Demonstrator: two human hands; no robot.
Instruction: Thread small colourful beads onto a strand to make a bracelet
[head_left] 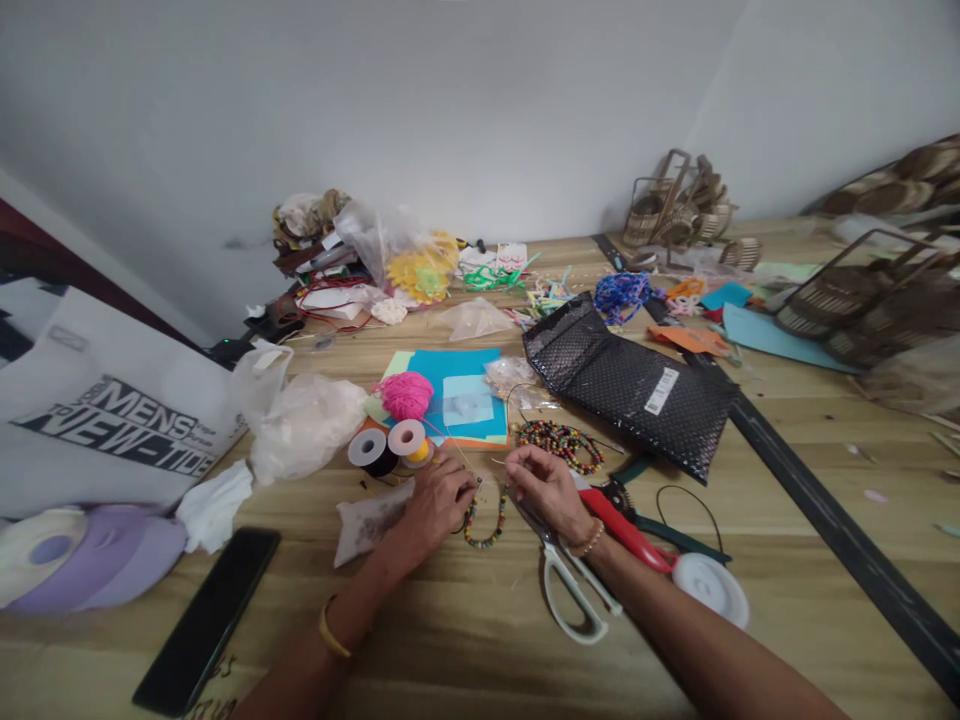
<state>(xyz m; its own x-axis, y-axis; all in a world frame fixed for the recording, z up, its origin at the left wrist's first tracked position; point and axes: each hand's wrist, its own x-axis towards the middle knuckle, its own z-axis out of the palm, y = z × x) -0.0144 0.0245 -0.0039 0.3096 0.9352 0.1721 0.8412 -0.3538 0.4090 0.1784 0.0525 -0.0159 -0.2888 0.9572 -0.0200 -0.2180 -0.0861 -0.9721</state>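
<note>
On the table (480, 640), both hands are pinching a bead string (485, 520) lying between them: left hand (439, 500) gripping one end, right hand (547, 485) the thread, just above white scissors (570, 590).

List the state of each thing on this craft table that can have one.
Left hand: closed, pinching a multicoloured bead strand.
Right hand: fingers pinched, apparently on fine thread.
White-handled scissors: lying flat, shut.
Black smartphone: screen dark.
Black bubble mailer: lying flat.
Black thread spool: on its end.
Pink yarn ball: wound.
</note>
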